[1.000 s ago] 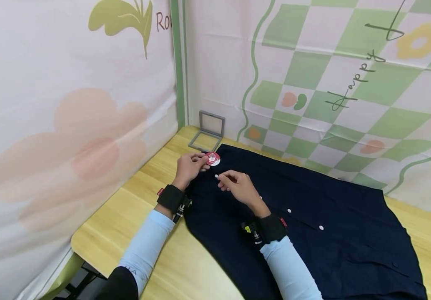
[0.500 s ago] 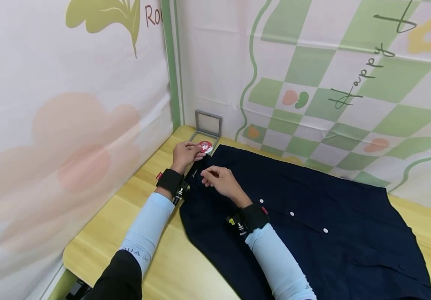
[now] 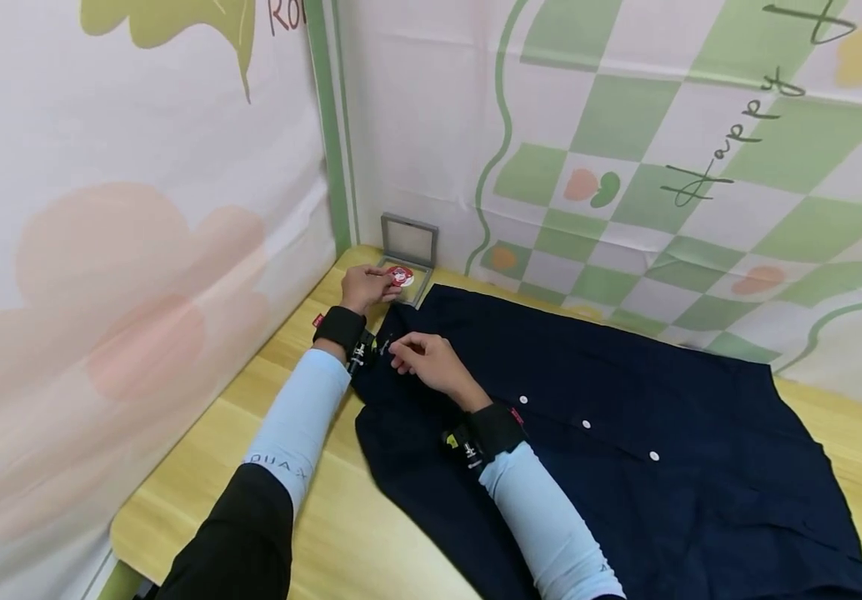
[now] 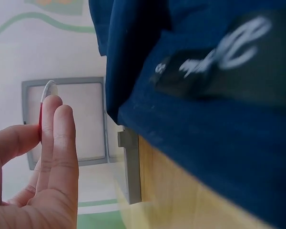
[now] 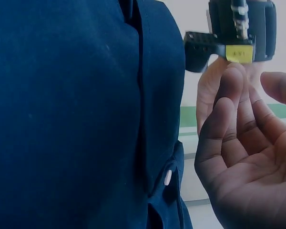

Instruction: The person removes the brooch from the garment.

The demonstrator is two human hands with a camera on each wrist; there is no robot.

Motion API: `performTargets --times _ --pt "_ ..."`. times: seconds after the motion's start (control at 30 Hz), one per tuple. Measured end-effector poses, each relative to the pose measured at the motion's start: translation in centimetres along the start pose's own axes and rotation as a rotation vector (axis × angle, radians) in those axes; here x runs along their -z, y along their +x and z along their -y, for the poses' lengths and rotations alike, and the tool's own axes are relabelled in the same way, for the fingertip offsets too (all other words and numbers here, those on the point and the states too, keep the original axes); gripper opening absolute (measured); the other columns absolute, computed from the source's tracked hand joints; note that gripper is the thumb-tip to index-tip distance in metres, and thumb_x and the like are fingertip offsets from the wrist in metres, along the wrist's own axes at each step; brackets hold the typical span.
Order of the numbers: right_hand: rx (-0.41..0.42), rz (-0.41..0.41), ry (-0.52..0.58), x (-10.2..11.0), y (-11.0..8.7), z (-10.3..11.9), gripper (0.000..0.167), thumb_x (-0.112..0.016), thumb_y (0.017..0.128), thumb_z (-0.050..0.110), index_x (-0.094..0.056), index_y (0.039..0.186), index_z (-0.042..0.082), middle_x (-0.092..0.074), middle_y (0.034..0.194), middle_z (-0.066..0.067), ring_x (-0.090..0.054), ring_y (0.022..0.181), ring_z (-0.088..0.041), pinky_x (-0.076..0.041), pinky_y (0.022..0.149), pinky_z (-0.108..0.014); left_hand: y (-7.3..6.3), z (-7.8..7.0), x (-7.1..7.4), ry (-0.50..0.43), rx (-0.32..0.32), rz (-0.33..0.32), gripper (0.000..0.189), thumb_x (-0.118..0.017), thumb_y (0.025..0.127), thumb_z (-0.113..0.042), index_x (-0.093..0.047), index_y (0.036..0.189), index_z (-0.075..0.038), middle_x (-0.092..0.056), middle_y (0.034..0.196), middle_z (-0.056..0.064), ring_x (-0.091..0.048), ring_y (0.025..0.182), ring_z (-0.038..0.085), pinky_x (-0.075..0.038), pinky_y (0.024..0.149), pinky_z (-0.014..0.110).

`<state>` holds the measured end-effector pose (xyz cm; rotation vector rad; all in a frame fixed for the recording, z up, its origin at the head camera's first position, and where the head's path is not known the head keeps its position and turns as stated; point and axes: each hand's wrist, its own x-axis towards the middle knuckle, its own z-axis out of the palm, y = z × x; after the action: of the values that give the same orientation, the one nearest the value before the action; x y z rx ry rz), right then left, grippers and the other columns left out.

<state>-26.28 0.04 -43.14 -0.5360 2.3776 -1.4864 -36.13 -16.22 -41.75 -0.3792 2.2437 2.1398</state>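
My left hand (image 3: 366, 288) pinches a round red-and-white badge (image 3: 401, 276) between thumb and fingers. In the left wrist view the badge (image 4: 40, 114) shows edge-on. It overlaps the lower panel of an open grey hinged display case (image 3: 410, 238), whose lid stands upright with a see-through window. Over the collar end of a navy button-up shirt (image 3: 588, 367) hovers my right hand (image 3: 434, 364). Its fingers are loosely bent, and in the right wrist view the thumb is apart from the fingers with nothing between them.
The shirt lies spread over much of the wooden table (image 3: 311, 500), with white buttons (image 3: 586, 425) along its front. A dark label (image 4: 200, 71) shows inside its collar. Printed cloth walls (image 3: 431, 108) close off the table at the left and back.
My left hand has carried the badge from above the shirt, away and slightly left, to the grey case. My right hand has drifted left over the collar. The head view has shifted slightly.
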Motion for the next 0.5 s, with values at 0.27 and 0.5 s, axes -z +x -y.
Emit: performTargets --times 0.27,0.5 --pt "0.004 0.002 0.037 -0.2 -0.4 0.2 0.030 -0.056 0.101 0.025 -0.069 0.113 0.000 -0.072 0.094 -0.015 -0.068 0.080 -0.018 -0.058 0.079 -0.036 1.9 0.2 -0.4 0.100 0.039 -0.030 0.029 -0.061 0.097 -0.012 -0.064 0.123 0.002 -0.070 0.110 0.026 -0.074 0.071 0.014 -0.060 0.071 0.024" --pt "0.005 0.025 0.054 -0.2 -1.0 0.7 0.033 -0.054 0.102 0.021 -0.066 0.116 -0.006 -0.070 0.100 -0.023 -0.068 0.091 -0.035 -0.055 0.086 -0.049 3.1 0.8 -0.8 0.166 0.069 -0.052 0.029 -0.060 0.097 -0.011 -0.065 0.123 0.003 -0.070 0.113 0.026 -0.062 0.052 0.002 -0.058 0.062 0.020"
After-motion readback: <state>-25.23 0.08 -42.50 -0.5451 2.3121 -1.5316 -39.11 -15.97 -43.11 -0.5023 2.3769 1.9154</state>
